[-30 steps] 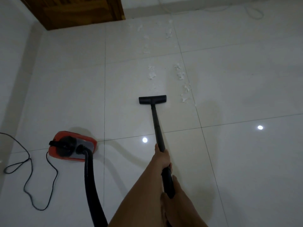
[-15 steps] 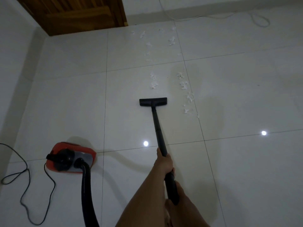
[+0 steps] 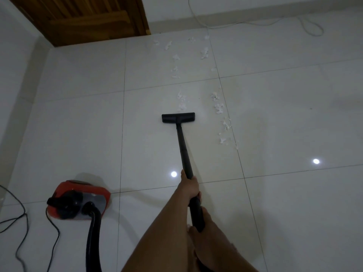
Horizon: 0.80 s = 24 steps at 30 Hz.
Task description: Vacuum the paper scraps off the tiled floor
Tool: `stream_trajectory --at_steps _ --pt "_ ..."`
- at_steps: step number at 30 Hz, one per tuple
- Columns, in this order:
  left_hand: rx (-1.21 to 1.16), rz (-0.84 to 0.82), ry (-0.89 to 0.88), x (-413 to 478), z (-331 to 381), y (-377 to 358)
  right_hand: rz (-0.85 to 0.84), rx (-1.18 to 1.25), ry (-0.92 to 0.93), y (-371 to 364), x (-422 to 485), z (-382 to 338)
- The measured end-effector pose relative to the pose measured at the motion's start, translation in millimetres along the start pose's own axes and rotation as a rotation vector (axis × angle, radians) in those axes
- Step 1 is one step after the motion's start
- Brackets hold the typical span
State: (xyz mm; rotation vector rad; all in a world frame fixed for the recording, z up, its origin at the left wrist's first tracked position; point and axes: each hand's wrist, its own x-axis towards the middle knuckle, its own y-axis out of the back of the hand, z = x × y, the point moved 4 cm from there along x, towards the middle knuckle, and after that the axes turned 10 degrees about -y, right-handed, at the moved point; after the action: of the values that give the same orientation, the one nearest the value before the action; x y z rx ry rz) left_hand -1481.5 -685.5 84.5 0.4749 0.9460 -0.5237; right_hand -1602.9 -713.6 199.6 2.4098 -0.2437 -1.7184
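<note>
1 head-worn view, angled forward and down over the tiled floor (image 3: 294, 114).

A room in a home: glossy white square floor tiles (image 3: 294, 114), a brown slatted wooden door (image 3: 88, 18), a red canister vacuum cleaner (image 3: 78, 201) and a white cable (image 3: 310, 26) trailing along the white wall.

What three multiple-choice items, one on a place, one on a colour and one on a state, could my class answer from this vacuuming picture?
1. The vacuum body sits where from the wand?
A left
B right
C beyond the nozzle

2. The vacuum body is
A blue
B red
C green

3. The nozzle is
A lifted high
B down on the tiled floor
C detached

Answers:
1 A, it lies at the picture's lower left.
2 B, its shell is red.
3 B, it rests flat just short of the paper scraps, both hands gripping the wand.
</note>
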Motion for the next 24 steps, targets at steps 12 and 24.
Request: stream_trajectory --at_steps 12,24 --pt "-0.087 0.043 0.016 2 11 -15 -0.140 0.121 -0.078 21 -7 12" --pt "-0.090 0.038 0.058 -1 -1 -21 -0.171 0.114 -0.131 19 -9 22"
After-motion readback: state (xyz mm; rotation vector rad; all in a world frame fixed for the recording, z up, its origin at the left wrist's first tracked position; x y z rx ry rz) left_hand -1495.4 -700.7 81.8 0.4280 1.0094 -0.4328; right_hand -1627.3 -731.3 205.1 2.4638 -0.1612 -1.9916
